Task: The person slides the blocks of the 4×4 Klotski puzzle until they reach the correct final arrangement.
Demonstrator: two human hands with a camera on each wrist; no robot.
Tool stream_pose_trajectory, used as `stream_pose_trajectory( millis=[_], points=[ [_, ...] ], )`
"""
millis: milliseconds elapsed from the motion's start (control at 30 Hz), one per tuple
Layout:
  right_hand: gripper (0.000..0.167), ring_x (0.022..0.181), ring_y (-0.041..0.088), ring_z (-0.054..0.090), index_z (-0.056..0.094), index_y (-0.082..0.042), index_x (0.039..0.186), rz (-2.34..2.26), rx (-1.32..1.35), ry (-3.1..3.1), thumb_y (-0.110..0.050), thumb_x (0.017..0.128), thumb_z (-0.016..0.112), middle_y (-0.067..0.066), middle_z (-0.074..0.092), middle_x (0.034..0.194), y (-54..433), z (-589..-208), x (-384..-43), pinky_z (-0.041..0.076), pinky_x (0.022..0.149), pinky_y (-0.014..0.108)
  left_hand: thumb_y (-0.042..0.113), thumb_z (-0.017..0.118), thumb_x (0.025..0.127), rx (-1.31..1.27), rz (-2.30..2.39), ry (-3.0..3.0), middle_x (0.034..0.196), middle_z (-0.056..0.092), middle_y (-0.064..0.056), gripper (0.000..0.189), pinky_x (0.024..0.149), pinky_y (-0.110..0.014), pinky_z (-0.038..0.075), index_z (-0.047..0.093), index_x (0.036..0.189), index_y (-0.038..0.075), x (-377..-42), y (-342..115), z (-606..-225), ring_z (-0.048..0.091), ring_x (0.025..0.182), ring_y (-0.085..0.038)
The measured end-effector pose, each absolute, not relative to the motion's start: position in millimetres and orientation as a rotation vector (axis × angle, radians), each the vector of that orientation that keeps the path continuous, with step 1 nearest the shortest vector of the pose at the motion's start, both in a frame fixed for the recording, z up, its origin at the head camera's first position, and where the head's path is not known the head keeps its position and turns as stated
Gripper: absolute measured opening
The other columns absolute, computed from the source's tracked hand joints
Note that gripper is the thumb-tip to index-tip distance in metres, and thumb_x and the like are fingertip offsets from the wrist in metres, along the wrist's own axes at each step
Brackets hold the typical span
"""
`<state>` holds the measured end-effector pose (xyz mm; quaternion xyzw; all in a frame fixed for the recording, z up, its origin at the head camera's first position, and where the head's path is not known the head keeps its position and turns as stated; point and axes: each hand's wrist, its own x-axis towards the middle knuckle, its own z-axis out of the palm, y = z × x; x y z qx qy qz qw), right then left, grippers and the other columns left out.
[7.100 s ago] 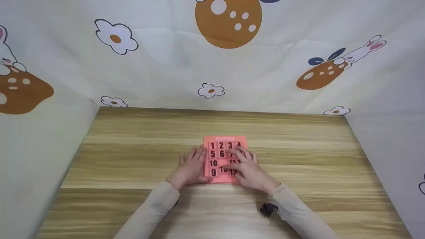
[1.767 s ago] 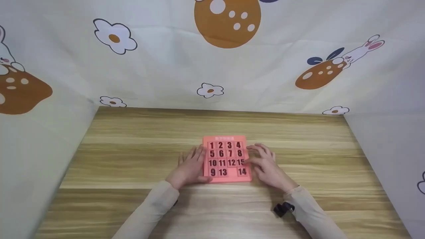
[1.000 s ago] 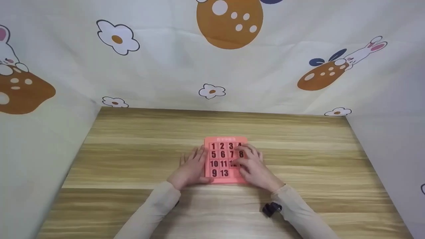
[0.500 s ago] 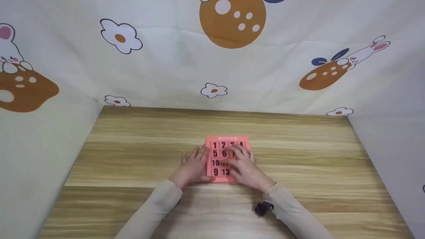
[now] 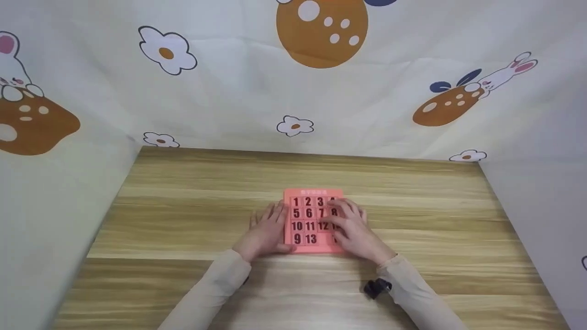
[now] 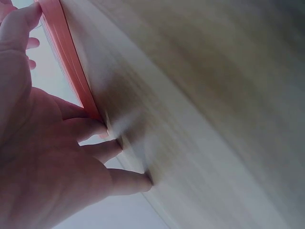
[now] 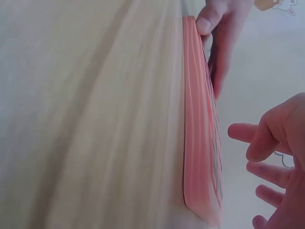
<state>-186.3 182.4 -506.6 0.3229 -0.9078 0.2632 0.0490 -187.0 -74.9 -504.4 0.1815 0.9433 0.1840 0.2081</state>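
A pink sliding number puzzle (image 5: 308,213) lies flat on the wooden table (image 5: 183,215). My left hand (image 5: 265,231) rests beside the puzzle's left edge with straight fingers on the table and the thumb against the near edge. In the left wrist view, the left hand's fingertips (image 6: 138,181) press on the wood next to the pink frame (image 6: 66,62). My right hand (image 5: 355,231) covers the puzzle's right column, fingers loosely bent over the tiles. From the right wrist view the right hand's fingers (image 7: 267,143) hover beside the tile face of the puzzle (image 7: 198,133). The tiles under it are hidden.
Patterned cloth walls (image 5: 293,82) close in the table at the back and on both sides. A small black wrist camera (image 5: 377,288) sits under the right sleeve. Bare wood surrounds the puzzle.
My right hand slid from the puzzle's middle toward its right side, uncovering tiles 7, 8 and 12. The left hand and the frame stayed in place.
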Motion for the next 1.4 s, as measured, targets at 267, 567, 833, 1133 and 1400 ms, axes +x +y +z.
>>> stream_pose_trajectory(
  millis=[267, 567, 833, 1133, 1400],
  points=[
    [0.033, 0.13, 0.045, 0.03, 0.072, -0.011, 0.105, 0.8, 0.955, -2.728, 0.002, 0.075, 0.067, 0.019, 0.046, 0.138, 200, -507, -186, 0.019, 0.1, 0.064, 0.053, 0.072, 0.079, 0.5, 0.505, 2.629, 0.16, 0.005, -0.014, 0.109, 0.111, -0.064, 0.001, 0.011, 0.155, 0.003, -187, -75, -504, 0.002, 0.145, -0.036],
    [0.021, 0.13, 0.039, 0.033, 0.074, -0.016, 0.085, 0.794, 0.889, -2.779, 0.0, 0.073, 0.067, 0.013, 0.053, 0.132, 220, -506, -179, 0.017, 0.102, 0.063, 0.053, 0.073, 0.079, 0.5, 0.497, 2.641, 0.16, 0.005, -0.015, 0.11, 0.11, -0.064, 0.001, 0.011, 0.154, 0.003, -186, -75, -503, 0.003, 0.145, -0.036],
    [0.021, 0.129, 0.038, 0.034, 0.075, -0.014, 0.084, 0.805, 0.928, -2.769, 0.0, 0.071, 0.067, 0.012, 0.055, 0.129, 221, -509, -177, 0.019, 0.1, 0.065, 0.055, 0.071, 0.079, 0.523, 0.498, 2.643, 0.16, 0.005, -0.015, 0.11, 0.109, -0.065, 0.0, 0.011, 0.154, 0.002, -185, -76, -503, 0.003, 0.144, -0.037],
    [0.027, 0.128, 0.041, 0.034, 0.077, -0.013, 0.091, 0.786, 1.01, -2.75, 0.001, 0.071, 0.066, 0.015, 0.055, 0.13, 219, -510, -175, 0.018, 0.099, 0.067, 0.053, 0.072, 0.079, 0.532, 0.524, 2.647, 0.16, 0.008, -0.016, 0.109, 0.109, -0.067, 0.003, 0.012, 0.154, 0.001, -185, -77, -502, 0.006, 0.144, -0.039],
    [0.041, 0.135, 0.044, 0.026, 0.07, -0.016, 0.119, 0.838, 1.21, -2.853, -0.005, 0.08, 0.065, 0.014, 0.039, 0.148, 211, -506, -171, 0.016, 0.103, 0.068, 0.053, 0.072, 0.08, 0.529, 0.517, 2.646, 0.16, 0.007, -0.016, 0.108, 0.109, -0.067, 0.003, 0.012, 0.154, 0.001, -185, -76, -502, 0.005, 0.144, -0.039]
  ],
)
